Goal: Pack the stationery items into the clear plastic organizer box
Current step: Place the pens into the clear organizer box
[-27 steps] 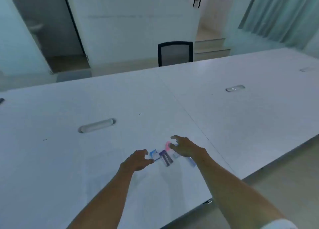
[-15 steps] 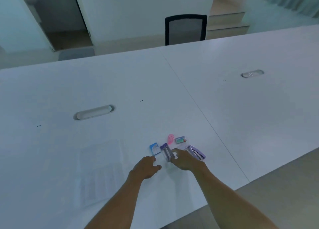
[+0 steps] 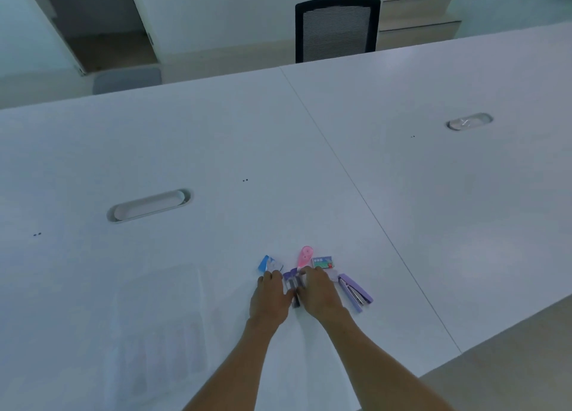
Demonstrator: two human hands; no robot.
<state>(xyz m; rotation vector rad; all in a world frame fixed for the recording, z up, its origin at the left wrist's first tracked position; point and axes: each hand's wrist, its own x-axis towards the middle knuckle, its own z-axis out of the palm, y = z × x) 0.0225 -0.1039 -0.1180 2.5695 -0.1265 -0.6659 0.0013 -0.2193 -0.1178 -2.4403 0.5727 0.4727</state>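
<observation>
Small stationery items lie in a cluster near the front of the white table [image 3: 402,194]. They are a blue and white packet [image 3: 268,263], a pink correction tape [image 3: 305,255], a small green box [image 3: 323,262], a purple stapler [image 3: 356,291] and a dark purple pack [image 3: 292,282]. My left hand [image 3: 268,300] lies palm down with its fingertips at the blue packet. My right hand [image 3: 319,294] lies palm down with its fingertips at the base of the pink tape. Both thumbs touch the purple pack between them; any grip is hidden. The clear plastic organizer box [image 3: 158,317] sits faintly visible to the left.
An oval cable slot [image 3: 148,205] is set into the table at mid left, another cable slot [image 3: 469,121] at far right. A black mesh chair [image 3: 337,28] stands behind the far edge. The table's front edge [image 3: 464,348] runs diagonally at lower right.
The view has tilted down and closer. Both hands have slid forward from just short of the items onto them, closing in on the purple pack from either side.
</observation>
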